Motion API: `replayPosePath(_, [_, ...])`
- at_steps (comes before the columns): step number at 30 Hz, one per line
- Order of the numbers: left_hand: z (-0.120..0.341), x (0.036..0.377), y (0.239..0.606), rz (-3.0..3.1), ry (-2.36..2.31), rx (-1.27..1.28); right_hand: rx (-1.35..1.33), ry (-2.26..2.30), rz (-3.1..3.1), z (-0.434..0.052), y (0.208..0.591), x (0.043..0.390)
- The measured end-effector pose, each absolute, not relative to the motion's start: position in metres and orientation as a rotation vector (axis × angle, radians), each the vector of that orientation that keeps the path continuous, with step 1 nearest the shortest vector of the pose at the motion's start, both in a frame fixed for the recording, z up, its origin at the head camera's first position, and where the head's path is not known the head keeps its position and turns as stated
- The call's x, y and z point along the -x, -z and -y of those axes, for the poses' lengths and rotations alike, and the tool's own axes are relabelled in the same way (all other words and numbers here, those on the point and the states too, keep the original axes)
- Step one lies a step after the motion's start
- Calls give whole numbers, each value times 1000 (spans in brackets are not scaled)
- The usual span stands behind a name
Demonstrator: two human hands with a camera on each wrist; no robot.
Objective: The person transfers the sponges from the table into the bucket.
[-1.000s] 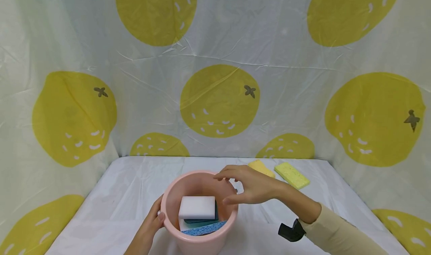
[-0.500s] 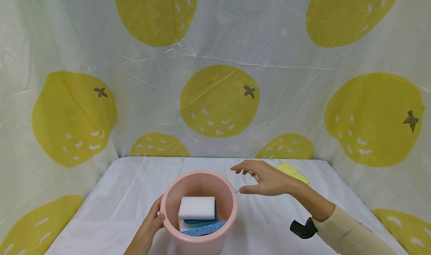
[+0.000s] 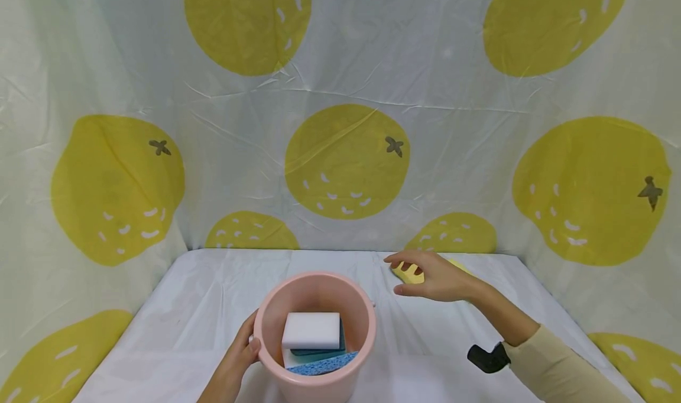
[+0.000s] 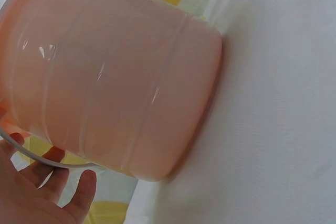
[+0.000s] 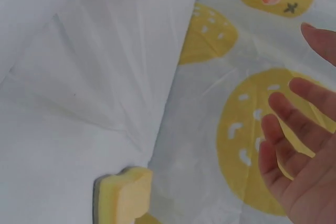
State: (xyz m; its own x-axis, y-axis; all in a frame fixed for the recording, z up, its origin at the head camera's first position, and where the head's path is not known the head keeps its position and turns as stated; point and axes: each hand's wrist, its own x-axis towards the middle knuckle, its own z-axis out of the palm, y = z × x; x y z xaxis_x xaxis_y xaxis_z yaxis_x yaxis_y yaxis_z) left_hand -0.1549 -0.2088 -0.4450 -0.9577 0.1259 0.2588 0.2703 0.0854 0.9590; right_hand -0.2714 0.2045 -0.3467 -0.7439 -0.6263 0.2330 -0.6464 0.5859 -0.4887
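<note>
Partly, the right hand (image 3: 433, 278) hides the yellow sponge (image 3: 408, 272).

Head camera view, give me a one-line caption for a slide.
Left hand holds a pink bucket of sponges while the open right hand reaches over a yellow sponge on the white table.

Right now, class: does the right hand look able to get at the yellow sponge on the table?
Probably yes. The right hand hovers open just over the yellow sponge, and nothing lies between them.

Head view down over the table (image 3: 175, 308); wrist views close, sharing the pink bucket (image 4: 115, 77).
</note>
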Motion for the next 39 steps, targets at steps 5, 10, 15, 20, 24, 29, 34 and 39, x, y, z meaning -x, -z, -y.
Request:
replayPosePath(5, [208,155,445,2221,1999,422,-1066,-882,2771,-212,349,276])
replayPosePath(10, [209,154,443,2263,2019,382,-1004,-926,2762,-224,354,282])
replayPosePath(15, [209,151,438,2333,2038,318,-941,-945,2750,-241,361,290])
replayPosePath(20, [210,152,438,2326,2039,340,-858,-962,2751,-258,369,297])
replayPosePath(24, [211,154,442,2282,2032,384,-767,-981,2766,-270,375,302])
replayPosePath(29, [210,157,448,2203,2005,455,-651,-992,2802,-284,382,303])
replayPosePath(34, [209,158,450,2171,2015,444,-559,-999,2830,-293,384,302])
replayPosePath(39, [209,158,449,2190,2026,429,-513,-987,2837,-301,389,302])
